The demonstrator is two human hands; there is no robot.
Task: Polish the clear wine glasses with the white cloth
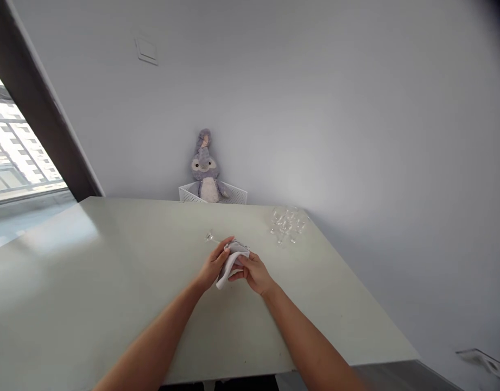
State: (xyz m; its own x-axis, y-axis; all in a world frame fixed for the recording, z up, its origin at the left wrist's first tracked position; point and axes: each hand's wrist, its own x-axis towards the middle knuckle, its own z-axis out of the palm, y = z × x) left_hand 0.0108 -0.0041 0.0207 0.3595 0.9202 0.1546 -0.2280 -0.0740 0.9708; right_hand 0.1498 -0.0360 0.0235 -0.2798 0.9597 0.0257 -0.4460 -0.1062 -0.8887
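Note:
A small clear stemmed glass (211,237) is held on its side just above the table, its foot and stem pointing left. My left hand (214,263) is closed round the glass, and its fingers hide part of the bowl. A white-grey cloth (229,270) covers the near side of the bowl and hangs down between my hands. On the right, my right hand (253,271) grips this cloth with the thumb on top and fingers beneath. How far the cloth reaches into the glass cannot be made out.
Several clear stemmed glasses (288,224) stand close together near the far right edge of the pale table (90,304). At the back, a grey plush toy (204,174) sits in a white perforated basket (237,196) against the wall. A window is at left.

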